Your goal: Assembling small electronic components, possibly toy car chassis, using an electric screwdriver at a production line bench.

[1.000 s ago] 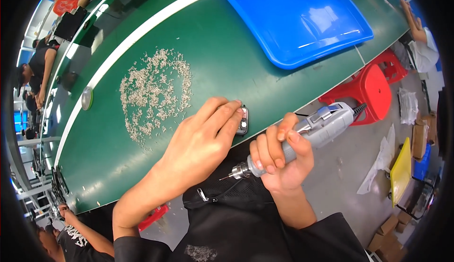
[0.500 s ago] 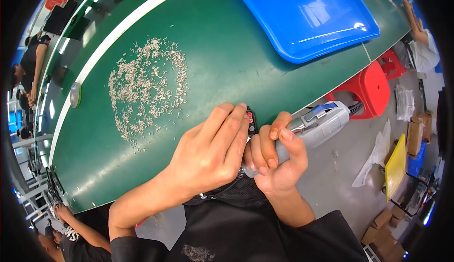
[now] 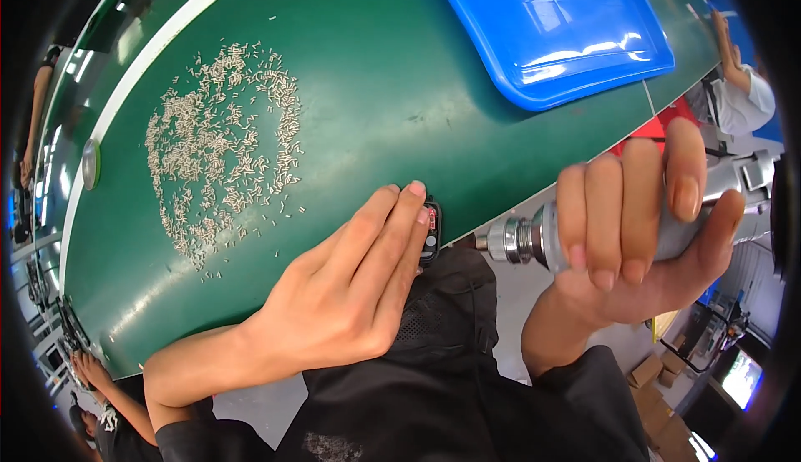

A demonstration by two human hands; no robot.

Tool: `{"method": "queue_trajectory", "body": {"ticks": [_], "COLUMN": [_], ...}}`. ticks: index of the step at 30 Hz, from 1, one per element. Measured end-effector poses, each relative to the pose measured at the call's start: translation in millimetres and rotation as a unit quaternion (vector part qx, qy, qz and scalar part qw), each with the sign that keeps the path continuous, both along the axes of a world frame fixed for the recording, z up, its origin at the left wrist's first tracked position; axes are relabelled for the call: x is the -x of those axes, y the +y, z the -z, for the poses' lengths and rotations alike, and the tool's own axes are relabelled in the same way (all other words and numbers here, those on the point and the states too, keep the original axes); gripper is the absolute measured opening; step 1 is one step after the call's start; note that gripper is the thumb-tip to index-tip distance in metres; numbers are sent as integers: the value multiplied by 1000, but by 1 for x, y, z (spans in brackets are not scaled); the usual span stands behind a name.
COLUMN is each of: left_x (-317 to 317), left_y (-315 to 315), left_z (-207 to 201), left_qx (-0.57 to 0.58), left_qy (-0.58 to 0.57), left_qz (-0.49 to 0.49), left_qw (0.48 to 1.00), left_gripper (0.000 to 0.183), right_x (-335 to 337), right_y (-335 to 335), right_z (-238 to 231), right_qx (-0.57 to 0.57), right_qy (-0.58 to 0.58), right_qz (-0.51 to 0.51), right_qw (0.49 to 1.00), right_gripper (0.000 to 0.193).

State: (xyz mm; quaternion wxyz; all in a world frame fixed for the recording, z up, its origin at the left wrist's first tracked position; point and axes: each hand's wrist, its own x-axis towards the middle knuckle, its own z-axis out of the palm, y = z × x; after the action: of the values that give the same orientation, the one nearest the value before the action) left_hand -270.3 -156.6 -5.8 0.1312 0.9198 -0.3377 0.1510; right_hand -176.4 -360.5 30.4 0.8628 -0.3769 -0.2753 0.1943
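**Driver pulled back, part still pinned**

While the green table [image 3: 375, 86] and blue tray [image 3: 551, 20] sit beyond the fingers, the right hand [image 3: 634, 237], clenched around the silver power screwdriver [image 3: 534, 241], has lifted off. Left hand [image 3: 350, 295] fingers still press the small black part [image 3: 430, 230] flat; screws [image 3: 221, 145] lie farther out. Probably between fastenings.

From my feed I see my own left hand [image 3: 350, 295] and right hand [image 3: 642, 237] both bare, no gloves, no rings, no watch; the nails are short and plain. Both forearms are uncovered up to dark short sleeves near the lower edge. I wear a black shirt [image 3: 434, 395] with a perforated mesh patch and a small pale print low on the front
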Motion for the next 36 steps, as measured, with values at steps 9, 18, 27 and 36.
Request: {"method": "queue_trajectory", "body": {"ticks": [9, 18, 27, 36], "left_x": [-2, -4, -3, 7], "left_y": [-2, 0, -2, 4], "left_z": [7, 10, 12, -5], "left_qx": [30, 34, 58, 31], "left_qy": [-32, -40, -41, 32], "left_qz": [-11, -6, 5, 1], "left_qw": [999, 999, 997, 999], "left_gripper": [40, 41, 39, 42], "right_x": [-13, -19, -15, -21], "right_y": [13, 18, 28, 40], "right_z": [9, 13, 5, 11], "right_qx": [21, 39, 127, -6], "right_qy": [28, 9, -79, -72], "right_qz": [-1, -30, -33, -134], "right_qw": [999, 999, 988, 988], "right_gripper": [31, 30, 25, 21]}}
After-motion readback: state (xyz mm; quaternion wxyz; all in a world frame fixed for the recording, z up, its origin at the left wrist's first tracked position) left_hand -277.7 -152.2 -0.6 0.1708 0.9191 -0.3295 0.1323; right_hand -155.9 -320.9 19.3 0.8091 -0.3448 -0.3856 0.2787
